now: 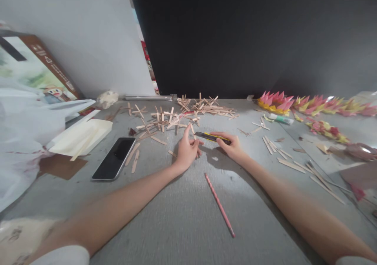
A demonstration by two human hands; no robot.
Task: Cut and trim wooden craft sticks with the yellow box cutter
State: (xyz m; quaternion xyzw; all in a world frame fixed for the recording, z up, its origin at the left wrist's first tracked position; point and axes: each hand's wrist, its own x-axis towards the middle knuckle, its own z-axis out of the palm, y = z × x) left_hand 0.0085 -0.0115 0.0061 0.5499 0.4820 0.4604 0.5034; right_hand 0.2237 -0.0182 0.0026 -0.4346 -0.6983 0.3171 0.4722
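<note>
Near the middle of the table, my left hand pinches a short wooden craft stick that points up and away from me. My right hand is wrapped round a yellow and black utility knife, its front end turned left toward the stick. Whether the blade touches the wood, I cannot tell. Just beyond my hands lies a loose heap of craft sticks, some standing crosswise. A pink pencil lies on the table between my forearms.
To the left are a black phone, a white tray with a stick in it, and a plastic bag. Right of my hands lie cut sticks, a glue stick and pink-yellow paper flowers. A dark panel stands behind.
</note>
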